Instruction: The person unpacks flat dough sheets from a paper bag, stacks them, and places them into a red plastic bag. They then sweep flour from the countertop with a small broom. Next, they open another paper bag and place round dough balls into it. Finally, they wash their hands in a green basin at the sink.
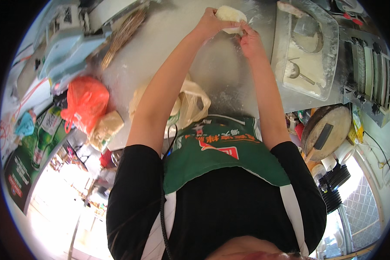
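Note:
Near the top of the view, a rounded lump of pale dough [231, 16] is held between both hands over a steel worktop [182, 42]. My left hand [213, 24] grips its left side, the thumb lying across the near face. The fingertips of my right hand [252, 40] pinch its lower right edge. White flour dusts the worktop beyond the dough. Fingers behind the lump are hidden.
To the right stands a clear plastic bin [332, 65] of flour with a metal scoop [294, 70]. A noodle-rolling machine [365, 71] is farther right. Leftward are a straw whisk broom [125, 35], a red plastic bag [87, 100] and a beige plastic bag [195, 100].

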